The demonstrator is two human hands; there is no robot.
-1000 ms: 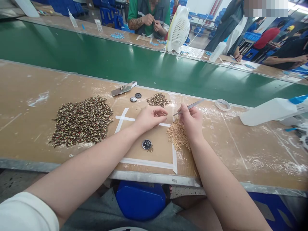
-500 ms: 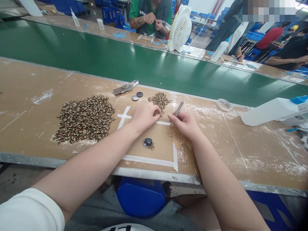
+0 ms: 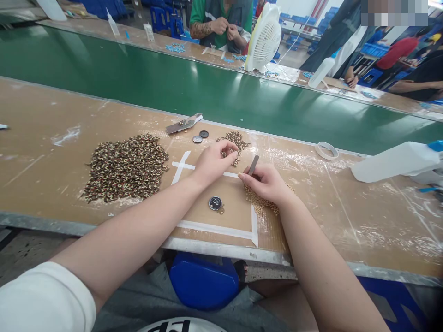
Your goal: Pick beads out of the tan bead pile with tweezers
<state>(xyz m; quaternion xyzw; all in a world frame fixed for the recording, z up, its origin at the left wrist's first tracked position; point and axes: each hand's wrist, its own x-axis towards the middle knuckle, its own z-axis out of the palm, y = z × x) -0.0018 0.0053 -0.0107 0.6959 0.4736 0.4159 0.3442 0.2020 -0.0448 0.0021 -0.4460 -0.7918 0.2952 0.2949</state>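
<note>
My left hand [image 3: 213, 162] hovers over the small heap of patterned pieces [image 3: 234, 138], its thumb and forefinger pinched on a tiny piece I can barely see. My right hand [image 3: 266, 180] is closed around metal tweezers [image 3: 253, 164], which point down toward the pile of tan beads [image 3: 260, 203] under my palm. Both hands sit at the far edge of a white tape rectangle [image 3: 221, 229] on the brown worktop. A small round metal cap [image 3: 215, 203] lies inside that rectangle.
A large heap of dark patterned pieces [image 3: 126, 167] lies to the left. Two discs [image 3: 200, 136] and a metal scraper [image 3: 183, 123] sit behind. A tape ring [image 3: 326, 150] and white bottle [image 3: 394, 161] are right. Beyond the green conveyor [image 3: 173, 87], a fan [image 3: 263, 39] and other people.
My left hand moved back to the small patterned heap. My right hand swung the tweezers from level to steeply downward and settled over the tan beads.
</note>
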